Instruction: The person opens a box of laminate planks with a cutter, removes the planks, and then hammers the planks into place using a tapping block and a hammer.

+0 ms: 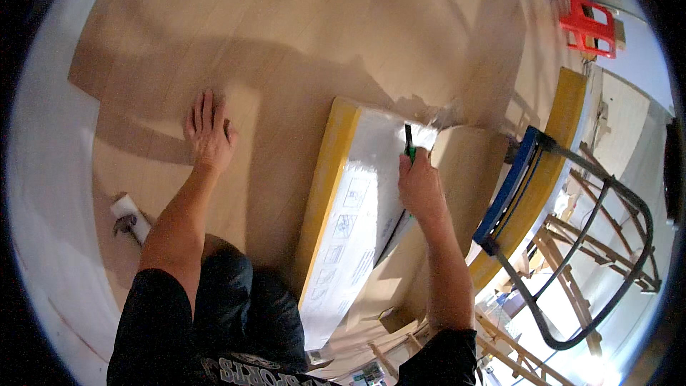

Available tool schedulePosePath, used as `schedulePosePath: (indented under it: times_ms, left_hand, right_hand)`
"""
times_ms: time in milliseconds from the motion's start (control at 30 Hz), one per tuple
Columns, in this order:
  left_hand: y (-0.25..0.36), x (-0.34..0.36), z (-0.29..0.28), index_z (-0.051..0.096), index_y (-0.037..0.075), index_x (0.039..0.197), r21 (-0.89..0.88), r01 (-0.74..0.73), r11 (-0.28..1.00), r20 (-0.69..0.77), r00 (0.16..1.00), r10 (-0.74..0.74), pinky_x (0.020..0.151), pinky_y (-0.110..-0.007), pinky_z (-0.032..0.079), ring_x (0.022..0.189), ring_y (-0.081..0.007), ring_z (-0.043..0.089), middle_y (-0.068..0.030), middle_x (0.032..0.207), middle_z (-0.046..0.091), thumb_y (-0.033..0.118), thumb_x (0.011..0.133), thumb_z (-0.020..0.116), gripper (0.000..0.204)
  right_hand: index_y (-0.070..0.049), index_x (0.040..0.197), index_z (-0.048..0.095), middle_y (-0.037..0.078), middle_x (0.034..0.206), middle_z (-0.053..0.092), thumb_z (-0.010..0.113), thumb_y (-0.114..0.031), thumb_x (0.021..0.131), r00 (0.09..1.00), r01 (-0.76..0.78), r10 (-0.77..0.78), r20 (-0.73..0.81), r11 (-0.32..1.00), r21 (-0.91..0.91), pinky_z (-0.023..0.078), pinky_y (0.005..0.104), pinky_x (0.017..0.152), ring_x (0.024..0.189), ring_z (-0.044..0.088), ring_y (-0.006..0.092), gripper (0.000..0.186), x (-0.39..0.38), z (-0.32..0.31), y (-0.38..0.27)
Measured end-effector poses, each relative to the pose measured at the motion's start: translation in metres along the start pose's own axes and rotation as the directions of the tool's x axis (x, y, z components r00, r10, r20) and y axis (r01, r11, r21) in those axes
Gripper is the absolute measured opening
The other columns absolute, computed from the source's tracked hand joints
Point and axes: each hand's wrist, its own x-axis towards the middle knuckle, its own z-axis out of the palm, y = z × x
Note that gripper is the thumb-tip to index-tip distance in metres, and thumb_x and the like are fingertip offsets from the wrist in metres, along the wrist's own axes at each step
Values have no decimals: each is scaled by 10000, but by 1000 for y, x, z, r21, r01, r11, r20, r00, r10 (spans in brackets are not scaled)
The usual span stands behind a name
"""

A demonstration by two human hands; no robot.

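Fingers apart, my left hand (211,129) lies on the wood-plank floor (164,21), holding nothing. To its right is a long, plastic-wrapped white package (343,243) with printed diagrams and a yellow side (321,200). My right hand (423,182) grips a green-and-black tool (409,141), probably a knife, over the upper right part of this package. The tool's far end is hard to make out against the glare on the plastic. Left of my left forearm lies a hammer (125,224) beside a white roll or block (136,211).
A blue cutter (513,189) with a tubular frame (629,214) stands on another yellow-sided package (572,93) at right. Beyond are wooden frames (561,271) and a red plastic stool (586,25). A pale wall (50,150) runs along the left.
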Motion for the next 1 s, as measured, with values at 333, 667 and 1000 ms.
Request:
schedulePosePath:
  times_ms: [333, 667, 1000]
  left_hand:
    - [-8, 4, 7, 331, 120, 1556, 8, -78, 997, -134, 988, 78, 1251, -542, 100, 1548, -335, 152, -158, 1664, 201, 312, 1005, 475, 601]
    - [-33, 1, -23, 304, 120, 1582, -357, -117, 927, 391, 882, 262, 1166, -476, 350, 1409, -349, 446, -209, 1531, 450, 261, 1034, 493, 597]
    - [180, -322, -64, 582, 33, 1335, -345, -912, 223, 15, 232, 973, 1094, -483, 394, 1297, -348, 510, -192, 1396, 542, 179, 921, 627, 442]
  right_hand:
    - [39, 1191, 428, 343, 935, 683, 465, -303, 1055, 988, 150, -147, 49, 986, -71, 557, 608, 779, 870, 694, 511, 369, -99, 84, 39]
    - [-58, 1171, 431, 272, 948, 718, 462, -339, 1055, 957, -242, 229, 176, 969, 57, 575, 543, 762, 910, 718, 441, 306, -327, 290, 133]
    - [-101, 1255, 479, 217, 971, 700, 496, -341, 1037, 892, -450, 446, 71, 864, 225, 590, 499, 675, 841, 731, 388, 324, -523, 513, 239]
